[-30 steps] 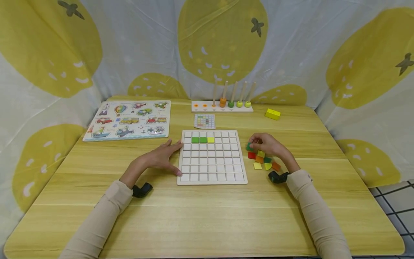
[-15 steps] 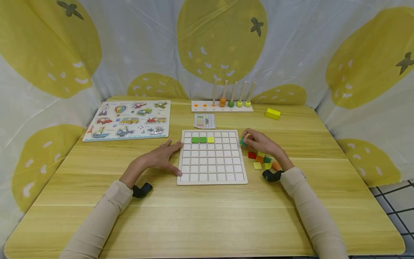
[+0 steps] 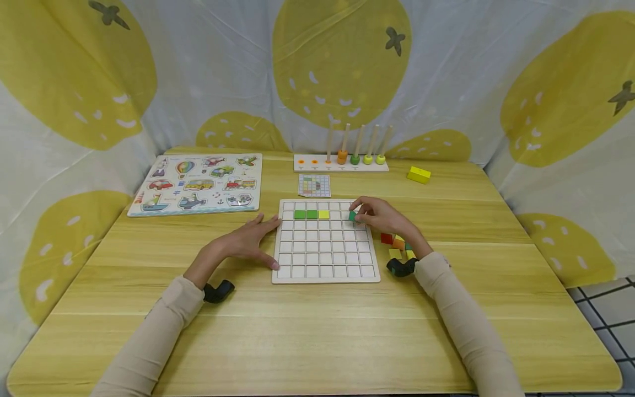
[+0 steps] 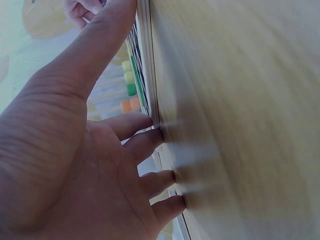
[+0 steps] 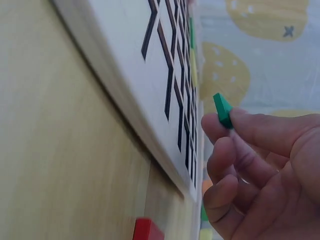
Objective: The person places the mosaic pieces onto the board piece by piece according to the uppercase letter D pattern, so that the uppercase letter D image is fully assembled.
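A white square grid board point(image 3: 324, 242) lies in the middle of the table. In its second row sit two green tiles point(image 3: 305, 214) and a yellow tile point(image 3: 323, 214). My left hand point(image 3: 248, 241) is spread along the board's left edge, its fingertips at the rim and on the table in the left wrist view. Over the board's upper right part, my right hand point(image 3: 379, 215) pinches a dark green tile point(image 5: 222, 110) between thumb and index finger. In the right wrist view this tile is tilted and above the grid, with the other fingers curled below it.
Right of the board lie several loose tiles, among them a red tile point(image 3: 387, 238) and an orange tile point(image 3: 398, 243), partly behind the right wrist. Behind the board are a small pattern card point(image 3: 314, 186), a peg stand point(image 3: 340, 163) and a yellow block point(image 3: 419, 175). A vehicle puzzle point(image 3: 198, 184) lies back left.
My right hand has moved left from beside the loose tiles to over the board, carrying the dark green tile. The left hand has stayed in place.
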{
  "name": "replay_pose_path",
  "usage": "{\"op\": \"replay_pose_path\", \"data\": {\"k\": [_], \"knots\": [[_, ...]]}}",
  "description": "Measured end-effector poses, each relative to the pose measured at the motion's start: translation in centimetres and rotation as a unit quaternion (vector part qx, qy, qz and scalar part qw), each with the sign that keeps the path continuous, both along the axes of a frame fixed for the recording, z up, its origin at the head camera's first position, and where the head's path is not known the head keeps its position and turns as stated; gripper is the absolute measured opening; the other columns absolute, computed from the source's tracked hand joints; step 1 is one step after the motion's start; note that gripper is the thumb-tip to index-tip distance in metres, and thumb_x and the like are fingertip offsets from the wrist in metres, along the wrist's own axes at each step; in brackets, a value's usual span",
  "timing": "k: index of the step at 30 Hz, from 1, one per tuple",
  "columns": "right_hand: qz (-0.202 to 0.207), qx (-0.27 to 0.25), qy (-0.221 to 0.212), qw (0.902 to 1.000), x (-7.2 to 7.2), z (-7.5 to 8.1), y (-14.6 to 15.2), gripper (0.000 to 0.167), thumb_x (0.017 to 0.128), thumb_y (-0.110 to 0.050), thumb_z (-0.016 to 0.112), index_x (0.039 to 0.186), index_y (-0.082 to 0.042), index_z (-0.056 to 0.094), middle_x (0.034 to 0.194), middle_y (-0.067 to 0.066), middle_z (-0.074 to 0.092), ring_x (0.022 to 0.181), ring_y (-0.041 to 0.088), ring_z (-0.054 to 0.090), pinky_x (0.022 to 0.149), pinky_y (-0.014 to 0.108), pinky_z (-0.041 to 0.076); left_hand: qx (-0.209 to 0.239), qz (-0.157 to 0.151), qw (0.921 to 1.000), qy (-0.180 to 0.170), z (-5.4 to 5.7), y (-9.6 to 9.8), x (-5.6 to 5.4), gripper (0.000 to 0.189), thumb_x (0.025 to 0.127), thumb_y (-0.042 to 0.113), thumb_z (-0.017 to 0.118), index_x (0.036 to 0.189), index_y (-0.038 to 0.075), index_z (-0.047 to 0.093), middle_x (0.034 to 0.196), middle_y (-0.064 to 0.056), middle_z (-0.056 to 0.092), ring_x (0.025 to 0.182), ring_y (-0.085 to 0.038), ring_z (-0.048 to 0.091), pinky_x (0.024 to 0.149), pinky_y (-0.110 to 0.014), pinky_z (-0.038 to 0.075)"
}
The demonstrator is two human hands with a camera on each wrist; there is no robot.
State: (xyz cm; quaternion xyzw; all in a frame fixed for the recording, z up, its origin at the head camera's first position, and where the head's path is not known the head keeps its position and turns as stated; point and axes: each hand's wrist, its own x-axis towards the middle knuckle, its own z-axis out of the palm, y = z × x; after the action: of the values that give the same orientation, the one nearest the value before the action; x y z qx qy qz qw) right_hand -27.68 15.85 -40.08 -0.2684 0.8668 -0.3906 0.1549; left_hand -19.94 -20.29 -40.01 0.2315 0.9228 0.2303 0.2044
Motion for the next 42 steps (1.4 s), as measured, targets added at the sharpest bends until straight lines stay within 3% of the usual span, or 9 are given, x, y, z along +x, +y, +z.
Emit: {"op": "replay_pose_path", "data": {"k": [13,21,29,31,42], "knots": [[0.016,-0.021,-0.047,0.9985,-0.5,-0.7,-2.5,0.024,0.096,-0.012,0.059,0.119,-0.006,0.061,0.085,0.012,0.067,0.064,0.020,0.055,0.058,0.029,0.047,-0.003,0.002,1.0000,-0.002,0.1,0.0,0.0,0.114,0.070,0.055,0.079,0.154,0.009,0.018,0.160,-0.013,0.011,0.144,-0.044,-0.004,0.109,-0.066,0.013],[0.044,-0.024,-0.038,0.9980,-0.3,-0.3,-3.3,0.024,0.096,-0.009,0.058,0.118,-0.001,0.061,0.087,0.017,0.067,0.068,0.025,0.057,0.060,0.031,0.048,-0.007,0.000,1.0000,-0.001,0.0,0.0,-0.1,0.115,0.070,0.056,0.079,0.154,0.009,0.017,0.161,-0.012,0.011,0.144,-0.044,-0.004,0.110,-0.065,0.014],[0.042,-0.010,-0.040,0.9983,-0.5,-0.7,-3.6,0.023,0.096,-0.009,0.058,0.117,-0.001,0.062,0.088,0.013,0.066,0.069,0.020,0.057,0.061,0.029,0.048,-0.010,0.002,0.9999,-0.002,0.0,0.1,-0.1,0.115,0.070,0.056,0.079,0.154,0.009,0.017,0.161,-0.012,0.010,0.144,-0.044,-0.004,0.110,-0.065,0.014],[0.045,-0.007,-0.044,0.9980,-0.1,0.2,-3.8,0.024,0.096,-0.007,0.057,0.118,0.003,0.061,0.089,0.018,0.066,0.070,0.026,0.058,0.063,0.032,0.049,-0.009,0.003,1.0000,-0.002,0.0,0.1,-0.1,0.115,0.070,0.056,0.079,0.154,0.009,0.017,0.161,-0.012,0.010,0.144,-0.044,-0.004,0.110,-0.065,0.014],[0.053,0.013,-0.018,0.9983,-0.6,-0.7,-3.9,0.023,0.097,-0.010,0.056,0.117,-0.001,0.064,0.083,0.009,0.064,0.066,0.017,0.053,0.060,0.028,0.045,-0.007,0.006,0.9999,-0.007,-0.1,0.0,-0.2,0.115,0.069,0.056,0.079,0.154,0.010,0.017,0.161,-0.011,0.010,0.144,-0.044,-0.005,0.110,-0.065,0.013]]}}
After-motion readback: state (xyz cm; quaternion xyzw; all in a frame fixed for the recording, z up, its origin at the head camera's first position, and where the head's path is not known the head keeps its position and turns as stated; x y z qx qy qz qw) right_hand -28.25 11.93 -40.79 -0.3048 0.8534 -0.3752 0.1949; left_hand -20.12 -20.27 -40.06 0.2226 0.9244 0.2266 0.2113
